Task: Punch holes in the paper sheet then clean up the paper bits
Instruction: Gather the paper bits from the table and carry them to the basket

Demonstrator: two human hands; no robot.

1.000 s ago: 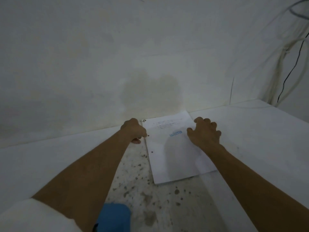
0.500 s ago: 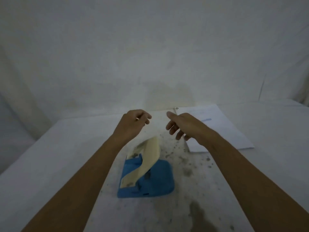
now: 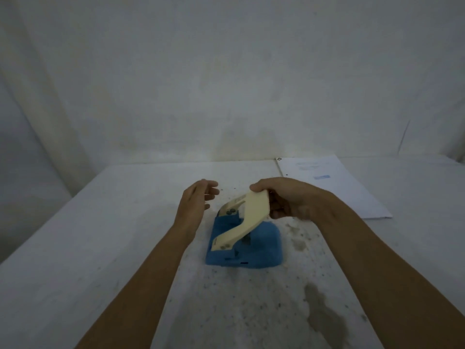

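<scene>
Now my right hand (image 3: pixel 289 200) has closed on the hole punch (image 3: pixel 242 238) lever, gripping its cream tip. Left hand (image 3: pixel 197 200) hovers open just beside, holding nothing. Paper sheet (image 3: pixel 334 187) lies beyond my right hand on the worktop (image 3: pixel 100 248).

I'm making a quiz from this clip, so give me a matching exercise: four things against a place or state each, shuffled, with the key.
Things:
1. right hand
2. left hand
3. paper sheet
4. hole punch

States:
A. lies flat at the far right of the table
B. open, touching nothing
C. blue base, cream lever raised
D. grips the top end of the cream lever

Pairs: 1-D, 2-B, 3-A, 4-C
</scene>
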